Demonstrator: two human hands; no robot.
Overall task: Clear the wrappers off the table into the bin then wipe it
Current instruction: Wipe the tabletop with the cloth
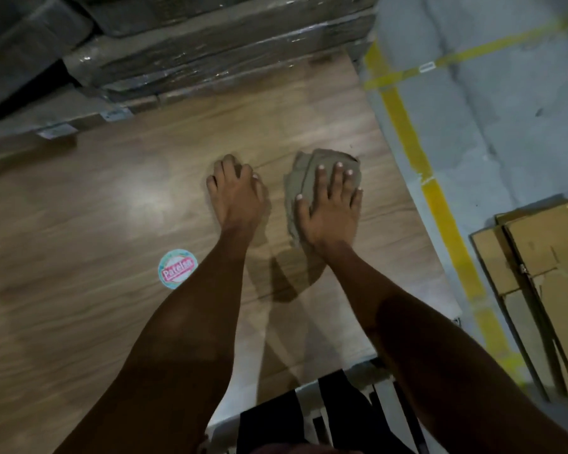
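A crumpled grey-brown cloth (304,178) lies on the wooden table (112,208) near its right edge. My right hand (332,204) presses flat on the cloth with straight, spread fingers. Beside it, to the left, my left hand (240,194) rests on the bare tabletop, its fingers bent down at the tips and holding nothing. A round sticker (177,269) with red lettering is stuck on the table, left of my left forearm. No wrappers or bin show in this view.
Plastic-wrapped flat packages (210,50) are stacked along the table's far side. To the right is grey floor with yellow tape lines (440,204). Flattened cardboard (545,273) lies on the floor at the right. A white chair frame (384,398) stands by the near edge.
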